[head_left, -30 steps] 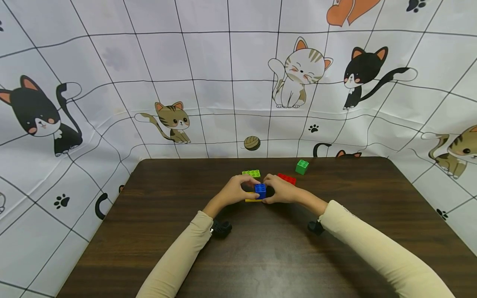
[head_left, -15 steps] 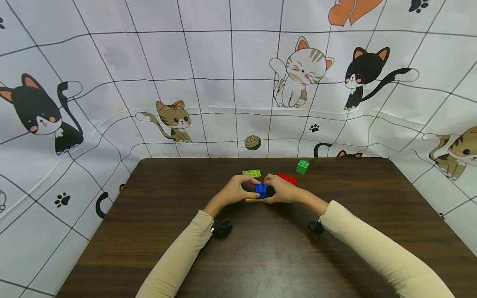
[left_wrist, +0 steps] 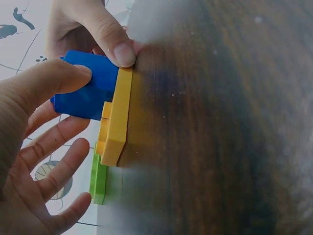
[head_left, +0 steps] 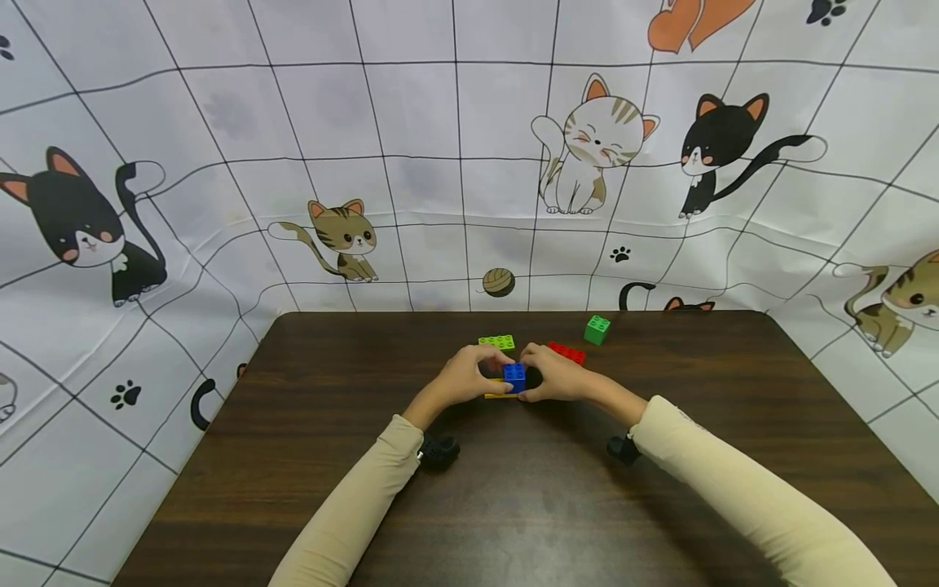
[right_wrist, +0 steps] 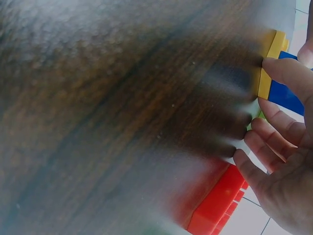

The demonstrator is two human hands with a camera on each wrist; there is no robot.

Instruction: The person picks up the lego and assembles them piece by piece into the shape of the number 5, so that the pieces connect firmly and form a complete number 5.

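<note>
Head view: blue block (head_left: 515,377) sits atop right end of yellow brick (left_wrist: 119,122), brick's long axis running left-right. Left hand (head_left: 465,377) pinches blue block; right hand (head_left: 556,376) grips yellow brick.

Covered end, cropped brick

In the left-wrist view, the right hand (left_wrist: 98,24) hides the eleven-o'clock end of the yellow brick (left_wrist: 119,125). The right-wrist view's edge crops the red brick (right_wrist: 216,201) at five o'clock; toward eleven, the counter (right_wrist: 98,58) blurs.

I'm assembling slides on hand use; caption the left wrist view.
Left hand grips a blue block on a yellow block, whose end the right hand touches.
</note>
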